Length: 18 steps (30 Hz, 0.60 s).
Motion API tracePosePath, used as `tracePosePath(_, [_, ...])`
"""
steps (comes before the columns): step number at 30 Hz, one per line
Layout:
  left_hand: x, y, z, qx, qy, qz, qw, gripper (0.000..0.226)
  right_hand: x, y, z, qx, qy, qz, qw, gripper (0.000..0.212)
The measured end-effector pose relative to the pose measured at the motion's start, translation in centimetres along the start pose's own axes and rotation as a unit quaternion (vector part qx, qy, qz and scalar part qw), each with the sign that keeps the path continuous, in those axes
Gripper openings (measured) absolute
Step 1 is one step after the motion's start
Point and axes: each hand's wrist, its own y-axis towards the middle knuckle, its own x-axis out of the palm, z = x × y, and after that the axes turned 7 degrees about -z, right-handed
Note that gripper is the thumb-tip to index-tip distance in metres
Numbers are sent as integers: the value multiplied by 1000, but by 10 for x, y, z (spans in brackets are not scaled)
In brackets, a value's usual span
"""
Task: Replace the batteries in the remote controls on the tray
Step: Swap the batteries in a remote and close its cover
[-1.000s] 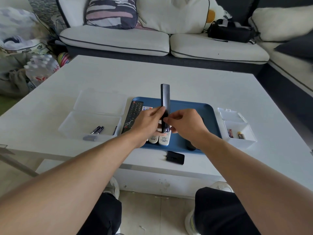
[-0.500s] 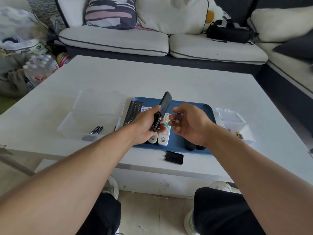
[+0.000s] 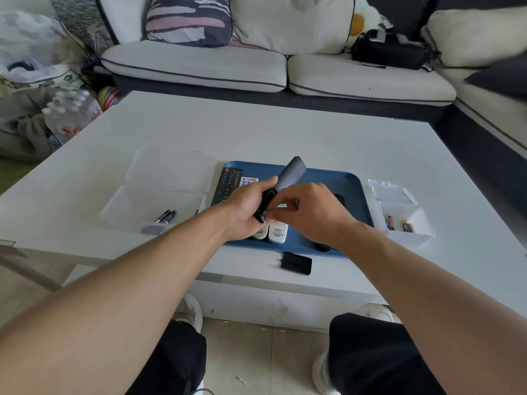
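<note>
Two hands meet above a white desk and blue tray. Left hand grips a dark remote, its long axis tilting far-right. Right hand pinches at the remote's near end, seemingly on a battery, barely visible. Loose cover lies nearer.

Bare forearms, black trousers, white trainers with pale soles

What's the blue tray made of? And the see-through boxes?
The blue tray looks like matte plastic: even colour, smooth rounded rim. The see-through boxes seem to be thin clear plastic, slightly frosted: batteries show through the walls. I can't be sure from looks alone.
</note>
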Motion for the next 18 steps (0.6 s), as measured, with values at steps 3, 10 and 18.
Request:
tracePosePath(3, [3,-3,2,-1,-8,-13,1000,33,-3,2,-1,-11,-17,12,1000,5])
tracePosePath(10, [2,-6,2,-16,-34,1,999,37,1,0,-5,-35,-42,-11,998,7])
tracePosePath(18, [5,-8,2,-11,-32,-4,999,37,-2,6,-3,-43,-50,-18,998,10])
